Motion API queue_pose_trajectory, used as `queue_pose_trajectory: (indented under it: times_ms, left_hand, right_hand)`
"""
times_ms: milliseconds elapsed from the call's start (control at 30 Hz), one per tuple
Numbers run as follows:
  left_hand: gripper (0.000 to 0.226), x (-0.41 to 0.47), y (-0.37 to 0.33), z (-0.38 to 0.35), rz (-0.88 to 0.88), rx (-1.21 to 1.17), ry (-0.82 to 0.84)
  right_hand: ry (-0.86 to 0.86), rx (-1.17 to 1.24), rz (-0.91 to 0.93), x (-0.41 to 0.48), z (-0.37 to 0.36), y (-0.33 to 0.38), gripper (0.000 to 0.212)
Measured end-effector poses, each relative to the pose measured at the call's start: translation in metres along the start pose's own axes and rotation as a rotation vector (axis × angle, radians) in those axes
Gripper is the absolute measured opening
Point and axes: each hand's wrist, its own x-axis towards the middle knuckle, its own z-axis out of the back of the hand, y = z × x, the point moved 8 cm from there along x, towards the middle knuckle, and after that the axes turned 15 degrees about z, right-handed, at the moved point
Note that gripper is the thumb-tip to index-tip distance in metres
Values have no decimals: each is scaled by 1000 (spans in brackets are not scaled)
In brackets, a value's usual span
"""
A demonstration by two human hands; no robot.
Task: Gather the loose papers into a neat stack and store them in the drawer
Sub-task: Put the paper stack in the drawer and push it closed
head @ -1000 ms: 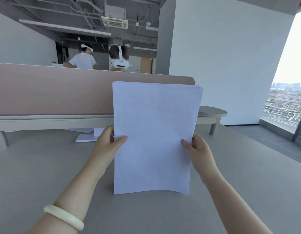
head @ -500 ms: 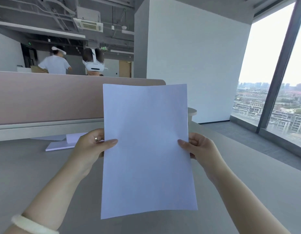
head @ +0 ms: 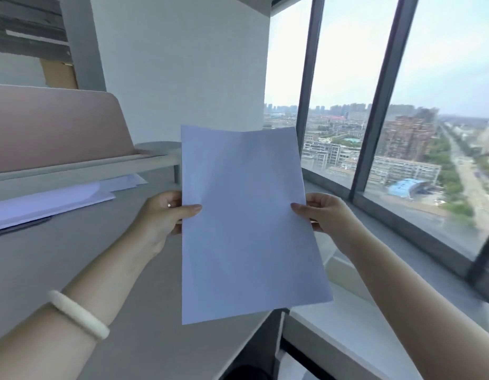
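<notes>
Head view: holding the paper stack (head: 246, 220) upright at frame centre, over the table (head: 59, 270) edge, left hand (head: 164, 218) and right hand (head: 328, 215) each pinching a side edge, thumbs in front, likely keeping the sheets squared for carrying. Leaving other loose sheets (head: 46, 204) lying at centre left.

Both bare forearms reach forward from the lower corners of the view and converge toward the middle. The left hand (head: 161, 215) grips the left edge of a stack of white paper sheets (head: 246, 229), with the thumb laid flat across the front and the fingers (head: 170, 200) curled behind. A thin ring (head: 169, 205) shows on one of those fingers. A pale, smooth bangle (head: 79, 314) sits round the left wrist. The right hand (head: 329, 215) holds the opposite edge at about the same height, thumb pressed on the front and fingers folded behind. Together the two hands hold the sheets upright in front of the person.
</notes>
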Motion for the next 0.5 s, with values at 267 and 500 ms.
queue_pose_trajectory:
  times_ms: [267, 500]
  left_hand:
    - [17, -7, 29, -202, 86, 62, 228]
    - [20, -4, 118, -338, 300, 83, 299]
  right_hand:
    - [-204, -291, -131, -61, 178, -43, 23]
    - [-231, -688, -271, -85, 277, -98, 11]
